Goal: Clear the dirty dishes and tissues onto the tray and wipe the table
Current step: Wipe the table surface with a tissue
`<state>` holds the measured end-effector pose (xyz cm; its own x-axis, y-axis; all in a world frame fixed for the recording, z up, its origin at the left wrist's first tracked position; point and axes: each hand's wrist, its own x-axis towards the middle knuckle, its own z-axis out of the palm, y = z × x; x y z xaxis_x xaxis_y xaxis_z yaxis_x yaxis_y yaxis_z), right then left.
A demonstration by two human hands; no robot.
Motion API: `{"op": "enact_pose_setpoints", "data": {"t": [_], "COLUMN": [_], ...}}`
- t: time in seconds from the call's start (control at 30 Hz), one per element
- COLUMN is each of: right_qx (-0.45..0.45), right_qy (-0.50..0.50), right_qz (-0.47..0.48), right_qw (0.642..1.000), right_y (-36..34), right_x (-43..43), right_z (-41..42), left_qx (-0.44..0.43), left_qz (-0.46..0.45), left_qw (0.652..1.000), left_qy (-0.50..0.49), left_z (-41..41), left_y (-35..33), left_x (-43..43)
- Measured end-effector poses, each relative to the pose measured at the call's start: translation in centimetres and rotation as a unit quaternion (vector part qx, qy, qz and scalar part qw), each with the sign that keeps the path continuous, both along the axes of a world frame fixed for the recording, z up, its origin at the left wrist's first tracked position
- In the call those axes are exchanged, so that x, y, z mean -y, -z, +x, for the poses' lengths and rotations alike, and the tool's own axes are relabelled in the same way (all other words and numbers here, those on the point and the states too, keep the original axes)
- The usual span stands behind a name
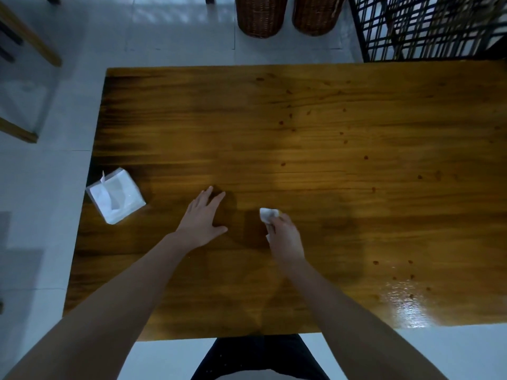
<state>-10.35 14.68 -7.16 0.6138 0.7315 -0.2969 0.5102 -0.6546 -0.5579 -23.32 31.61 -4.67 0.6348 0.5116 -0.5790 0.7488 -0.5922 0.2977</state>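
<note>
— Wooden table [301, 119] across most of the frame, pale floor tiles round it. Saw any dishes or a tray?

— Saw none, nor any tray in view. Only a tissue pack [115, 196] at middle left, on the table's edge, with a sheet poking up.

— And the hands?

— Left hand [201, 218] lay flat on the wood just below centre, fingers straight and spread, holding nothing. Right hand [285, 237] just to its right, curled round a crumpled tissue [268, 214], pressed against the tabletop.

— So, wiping?

— Looked that way: clearing seemingly done, wiping in hand. Noticed a glossy patch [406, 305] at lower right; wet or merely reflecting, couldn't tell.

— Next?

— Probably called for sweeping the tissue across the rest of the wood with even pressure, braced on the flat palm. Afterwards, needed somewhere for the used tissue; couldn't say where, with the tray out of sight.

— Beyond the table?

— Two wicker baskets [260, 17] and a black lattice [425, 26] along the top of the frame.
</note>
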Motion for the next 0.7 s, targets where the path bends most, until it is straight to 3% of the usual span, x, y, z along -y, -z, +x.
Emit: {"op": "enact_pose_setpoints", "data": {"t": [0.13,0.27,0.37,0.47,0.57,0.7], "right_qx": [-0.027,-0.031,-0.001,-0.022,-0.04,-0.048], "right_qy": [0.028,0.196,0.231,0.197,0.076,0.011], "right_qz": [0.013,0.051,0.024,0.009,-0.006,0.032], "right_qw": [0.999,0.979,0.973,0.98,0.996,0.998], "right_y": [0.1,-0.9,-1.6,-1.4,-0.7,-0.3], "right_x": [-0.3,-0.4,-0.4,-1.5,-2.4,-1.5], "right_z": [2.2,7.4,8.6,6.4,2.7,1.6], "left_qx": [0.013,0.012,0.012,0.018,0.027,0.048], "left_qz": [0.012,0.013,0.015,0.015,0.013,0.013], "left_qw": [1.0,1.0,0.999,0.999,0.999,0.998], "left_qy": [0.018,0.025,0.028,0.031,0.035,0.044], "left_z": [0.6,1.1,2.0,3.1,4.4,5.8], "left_y": [-0.2,-0.1,0.0,0.0,-0.2,-0.3], "left_x": [-1.2,-2.5,-3.6,-4.5,-5.1,-5.8]}}
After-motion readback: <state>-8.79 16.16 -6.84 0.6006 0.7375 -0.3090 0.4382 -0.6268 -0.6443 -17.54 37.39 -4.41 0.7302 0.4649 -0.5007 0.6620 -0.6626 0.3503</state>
